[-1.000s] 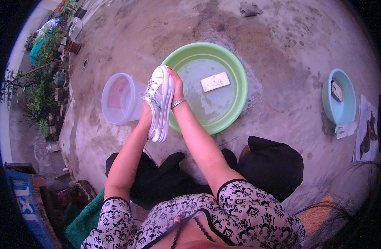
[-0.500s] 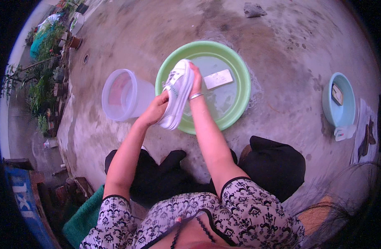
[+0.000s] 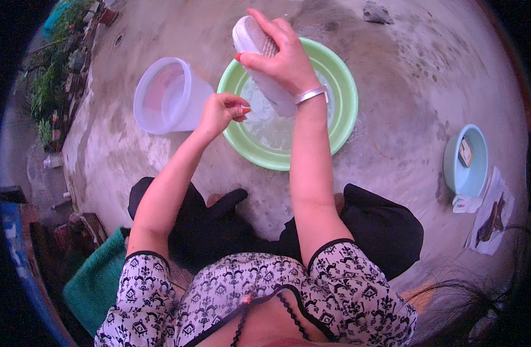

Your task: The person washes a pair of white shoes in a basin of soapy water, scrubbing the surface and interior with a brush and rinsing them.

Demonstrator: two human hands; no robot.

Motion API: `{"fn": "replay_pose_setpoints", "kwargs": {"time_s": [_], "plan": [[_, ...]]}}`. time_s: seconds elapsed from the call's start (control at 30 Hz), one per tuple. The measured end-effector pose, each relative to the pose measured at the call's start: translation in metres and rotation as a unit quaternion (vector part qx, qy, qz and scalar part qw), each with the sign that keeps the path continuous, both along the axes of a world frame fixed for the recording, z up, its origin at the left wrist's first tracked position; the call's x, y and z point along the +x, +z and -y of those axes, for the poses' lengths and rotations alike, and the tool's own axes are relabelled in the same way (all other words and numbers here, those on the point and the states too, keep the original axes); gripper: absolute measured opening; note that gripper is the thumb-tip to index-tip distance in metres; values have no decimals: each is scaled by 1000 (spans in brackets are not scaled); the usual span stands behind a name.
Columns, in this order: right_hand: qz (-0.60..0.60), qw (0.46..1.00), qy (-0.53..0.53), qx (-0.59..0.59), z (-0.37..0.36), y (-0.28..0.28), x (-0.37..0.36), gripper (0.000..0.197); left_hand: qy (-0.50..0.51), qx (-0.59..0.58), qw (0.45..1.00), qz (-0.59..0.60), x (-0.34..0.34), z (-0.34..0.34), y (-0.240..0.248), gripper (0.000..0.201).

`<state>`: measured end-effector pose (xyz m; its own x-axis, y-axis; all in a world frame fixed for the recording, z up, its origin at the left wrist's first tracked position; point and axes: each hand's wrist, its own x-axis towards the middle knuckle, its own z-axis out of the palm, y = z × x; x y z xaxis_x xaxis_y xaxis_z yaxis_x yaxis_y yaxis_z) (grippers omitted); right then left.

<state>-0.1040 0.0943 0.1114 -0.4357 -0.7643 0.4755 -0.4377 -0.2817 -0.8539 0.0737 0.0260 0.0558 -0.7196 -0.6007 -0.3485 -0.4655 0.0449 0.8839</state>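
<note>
My right hand (image 3: 291, 63) is wrapped around a white sneaker (image 3: 251, 36), its sole turned toward the palm. The shoe is held tilted above a round green basin (image 3: 345, 110), with its upper end past the far rim. Soapy-looking water (image 3: 265, 136) covers the basin's bottom. Near the basin's left rim, my left hand (image 3: 220, 113) is apart from the shoe. Its fingers are curled together with red nails showing; whether anything small is pinched in them is hidden.
A translucent plastic tub (image 3: 190, 98) lies tipped on its side left of the basin. Far right, a small blue basin (image 3: 474, 168) holds a boxy object (image 3: 465, 152). A stone (image 3: 376, 11) lies on the concrete beyond. Potted plants (image 3: 48, 87) line the left; a green towel (image 3: 95, 280) is near my left.
My left hand has come off the sneaker and drawn back slightly. My right hand has raised and turned the shoe away from me. The white block in the basin is now hidden.
</note>
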Motion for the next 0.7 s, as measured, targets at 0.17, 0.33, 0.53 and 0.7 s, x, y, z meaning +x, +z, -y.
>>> {"fn": "replay_pose_setpoints", "kwargs": {"time_s": [0.17, 0.33, 0.53, 0.7], "plan": [[-75, 996, 3, 49, -19, 31, -6, 68, 66, 167, 983, -24, -3, 4, 15, 15], [48, 997, -21, -53, -23, 25, -7, 58, 81, 249, 963, -55, 1, 5, 22, 22], [110, 993, -30, -34, -24, 8, -19, 64, 57, 251, 964, -66, -3, 0, 34, 25], [205, 978, -2, -39, -25, 4, -17, 64, 39, 226, 971, -65, -1, -3, 42, 27]]}}
